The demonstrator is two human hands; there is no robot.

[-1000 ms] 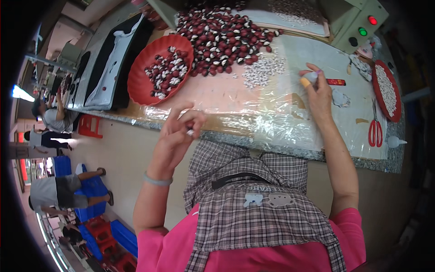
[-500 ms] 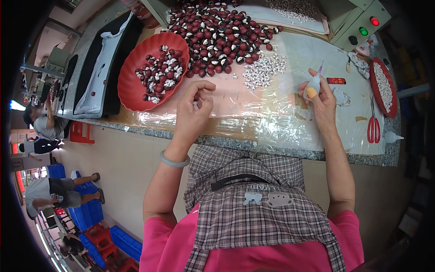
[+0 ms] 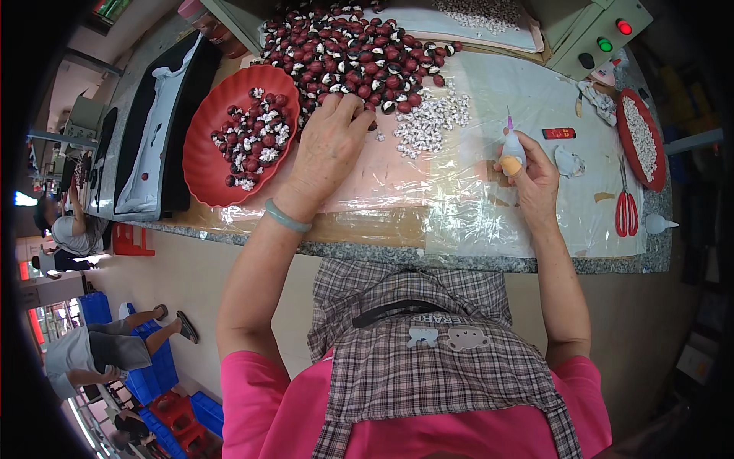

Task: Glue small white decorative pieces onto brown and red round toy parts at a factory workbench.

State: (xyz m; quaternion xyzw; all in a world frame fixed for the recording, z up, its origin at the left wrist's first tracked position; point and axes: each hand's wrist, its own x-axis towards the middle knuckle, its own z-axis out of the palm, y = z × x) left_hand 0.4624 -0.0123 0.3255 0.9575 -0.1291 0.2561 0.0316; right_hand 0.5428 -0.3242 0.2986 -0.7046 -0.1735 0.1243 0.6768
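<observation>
Head view shows the pick-up step of what looks like a gluing job: the left hand [image 3: 330, 145], fingers curled down, reaches into the near edge of the heap of dark red and white beads [image 3: 359, 53] at the bench's far edge; whether it has already pinched one I cannot tell. The right hand [image 3: 533, 177] grips a small glue bottle [image 3: 511, 149], nozzle up, well apart toward the bench's right. Next, probably, one bead must be pinched and brought to the nozzle. A red tray [image 3: 202, 153] of beads lies just left of the left hand.
</observation>
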